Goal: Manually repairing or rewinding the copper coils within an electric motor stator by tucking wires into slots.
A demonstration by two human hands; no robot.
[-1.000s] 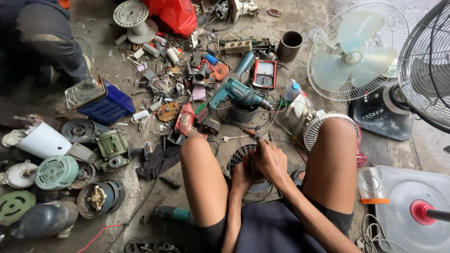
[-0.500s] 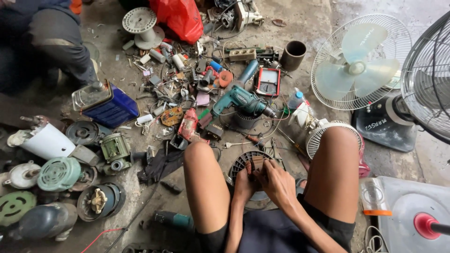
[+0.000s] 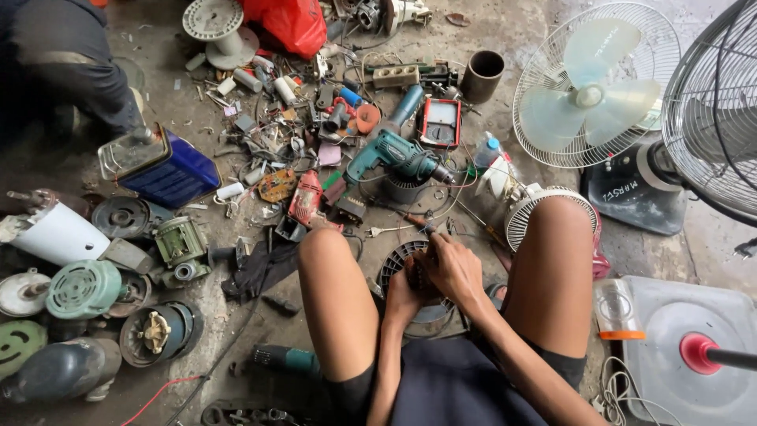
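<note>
Far right, pedestal fan [image 3: 593,87] standing idle; centre, teal drill [image 3: 392,153] lying among strewn parts; near centre, between the knees, round vented motor housing [image 3: 402,264] on the floor, left hand [image 3: 404,293] gripping its rim as a brace, right hand [image 3: 451,267] fingers curled closed on top

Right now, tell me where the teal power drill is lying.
In the head view the teal power drill lies on the floor above the person's knees, centre of the clutter, just below the red-framed meter and right of the red power tool.
</note>
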